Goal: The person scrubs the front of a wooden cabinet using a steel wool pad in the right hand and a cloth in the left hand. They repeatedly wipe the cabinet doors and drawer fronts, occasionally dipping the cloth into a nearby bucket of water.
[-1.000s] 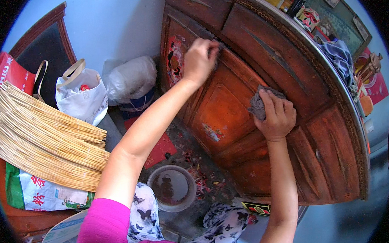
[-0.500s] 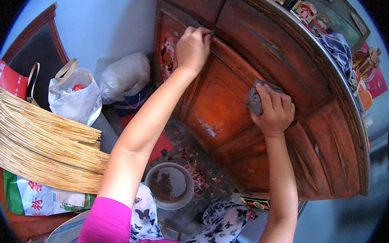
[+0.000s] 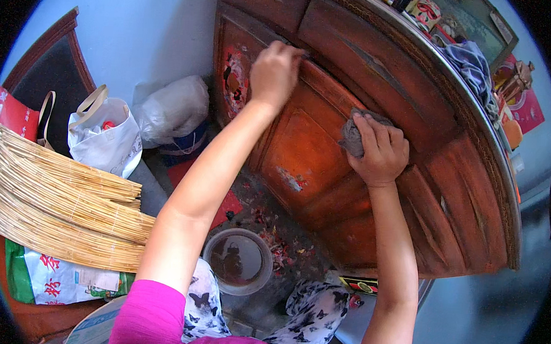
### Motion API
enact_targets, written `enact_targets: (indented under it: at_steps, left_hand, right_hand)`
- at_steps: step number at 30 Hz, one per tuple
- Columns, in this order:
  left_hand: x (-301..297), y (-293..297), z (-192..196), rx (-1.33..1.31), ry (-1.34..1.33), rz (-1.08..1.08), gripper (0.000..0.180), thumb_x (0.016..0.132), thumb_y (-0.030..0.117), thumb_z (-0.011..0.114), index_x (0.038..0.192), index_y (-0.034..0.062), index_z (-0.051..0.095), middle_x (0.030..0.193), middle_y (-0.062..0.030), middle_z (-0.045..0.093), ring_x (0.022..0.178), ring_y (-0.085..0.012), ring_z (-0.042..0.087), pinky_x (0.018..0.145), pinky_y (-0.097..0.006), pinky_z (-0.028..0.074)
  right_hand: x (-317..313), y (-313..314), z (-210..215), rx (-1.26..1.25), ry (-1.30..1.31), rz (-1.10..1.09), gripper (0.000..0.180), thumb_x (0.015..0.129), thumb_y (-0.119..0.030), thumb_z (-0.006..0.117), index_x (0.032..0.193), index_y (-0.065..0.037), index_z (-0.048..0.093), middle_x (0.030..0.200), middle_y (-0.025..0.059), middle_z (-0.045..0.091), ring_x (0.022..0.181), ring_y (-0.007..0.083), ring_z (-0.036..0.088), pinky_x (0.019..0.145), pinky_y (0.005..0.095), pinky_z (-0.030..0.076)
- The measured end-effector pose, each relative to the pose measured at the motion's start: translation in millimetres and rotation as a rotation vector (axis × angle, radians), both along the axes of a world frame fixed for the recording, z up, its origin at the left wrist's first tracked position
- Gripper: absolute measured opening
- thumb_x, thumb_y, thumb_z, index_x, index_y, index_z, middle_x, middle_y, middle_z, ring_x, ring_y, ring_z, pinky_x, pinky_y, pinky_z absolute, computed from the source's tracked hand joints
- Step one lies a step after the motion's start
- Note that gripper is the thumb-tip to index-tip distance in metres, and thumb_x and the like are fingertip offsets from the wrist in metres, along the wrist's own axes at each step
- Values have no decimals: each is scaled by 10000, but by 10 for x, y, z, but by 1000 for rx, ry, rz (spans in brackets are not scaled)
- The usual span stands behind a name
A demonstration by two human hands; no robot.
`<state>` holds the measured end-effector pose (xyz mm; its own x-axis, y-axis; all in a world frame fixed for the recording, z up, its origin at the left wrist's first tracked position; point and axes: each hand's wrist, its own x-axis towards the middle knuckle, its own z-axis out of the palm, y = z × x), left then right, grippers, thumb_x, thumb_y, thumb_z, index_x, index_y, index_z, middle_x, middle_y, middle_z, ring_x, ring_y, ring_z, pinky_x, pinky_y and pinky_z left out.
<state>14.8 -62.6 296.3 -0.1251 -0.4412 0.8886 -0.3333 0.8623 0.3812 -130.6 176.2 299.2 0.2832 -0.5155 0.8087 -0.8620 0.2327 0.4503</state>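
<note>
A reddish-brown wooden cabinet (image 3: 311, 150) with worn, patchy panels and doors stands before me. My left hand (image 3: 275, 75) is closed at the upper left corner of its middle door, the fingers bunched by the dark gap above the door. Something dark shows at those fingertips, too small to name. Under my right hand (image 3: 381, 154) is a crumpled grey rag (image 3: 352, 135), pressed against the door's upper edge farther right. On the floor between my knees and the cabinet sits a round plastic tub (image 3: 211, 249) of brownish water.
Red and pale scraps (image 3: 277, 250) litter the floor beside the tub. At left are a rolled reed mat (image 3: 62, 201), a white tote bag (image 3: 106, 132), a clear plastic bundle (image 3: 173, 107) and a dark-backed chair (image 3: 51, 60). Clothes (image 3: 471, 67) and trinkets crowd the cabinet top.
My right hand and the rag have shifted slightly left along the door's upper edge. My left hand's fingers now stretch a little farther right at the door corner. The view has shifted slightly.
</note>
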Motion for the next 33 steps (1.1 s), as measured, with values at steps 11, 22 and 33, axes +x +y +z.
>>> enact_targets:
  at_steps: [11,22,33]
  left_hand:
    - [-327,777,-172,-212,40,-334,96,924,93,726,1013,72,755,1003,-131,695,948,-373,683,804,-483,572]
    - [-246,700,-379,2,127,-219,153,870,47,770,1001,39,691,1020,-152,674,959,-391,656,812,-480,544]
    - [-216,302,-194,83,226,-33,140,865,62,785,999,56,743,1024,-169,723,931,-399,708,845,-481,563]
  right_hand:
    - [-7,65,75,-2,7,-7,519,694,-257,854,1206,-254,771,1098,-70,751,952,203,664,812,379,518]
    - [-12,17,1,-5,15,-23,670,616,-286,877,1271,-265,736,1192,-89,731,1007,196,642,798,395,523]
    - [23,-9,-23,-12,13,-7,601,663,-303,835,1255,-271,739,1167,-90,732,1022,195,634,807,397,522]
